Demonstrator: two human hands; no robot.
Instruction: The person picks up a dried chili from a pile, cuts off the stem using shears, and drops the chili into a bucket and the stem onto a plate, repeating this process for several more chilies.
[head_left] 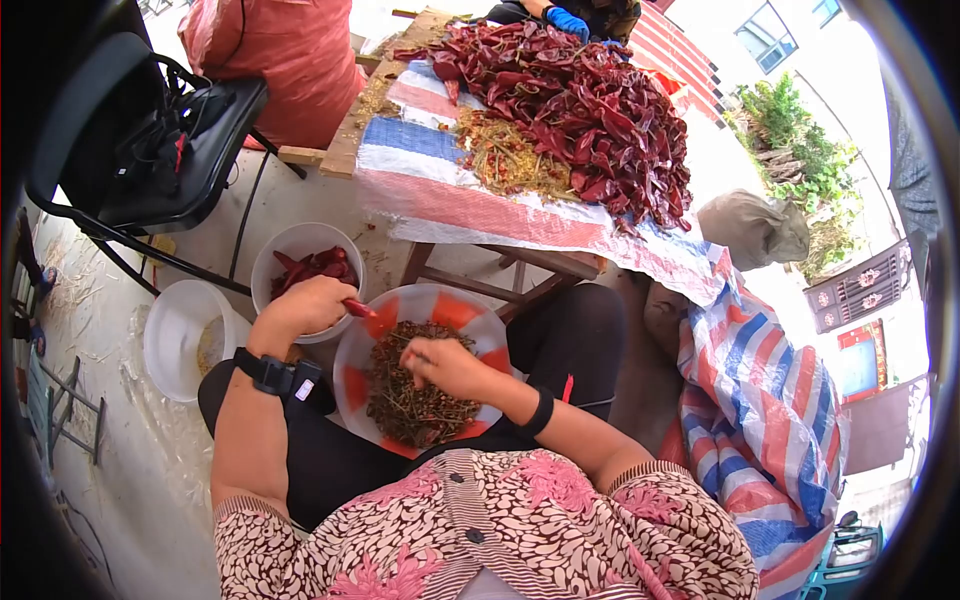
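Observation:
My left hand [312, 305] is closed round a dried red pepper [358, 308], beside a white bucket [262, 285] that has red peppers [318, 268] in it. The pepper's end points over the rim of a red and white basin [348, 375] on my lap. Above the stems and scraps [420, 410] in that basin is my right hand [440, 365], its fingers bent together; whether anything is between them is too small to tell. A large heap of dried red peppers [590, 110] lies on the striped sheet [420, 185] over the table.
An empty white tub [180, 340] stands left of the bucket, below a black folding chair [170, 190]. A big red sack [300, 90] is behind them. Across the table a co-worker's blue-gloved hand [567, 22] touches the heap. Striped sheeting [770, 430] hangs at the right.

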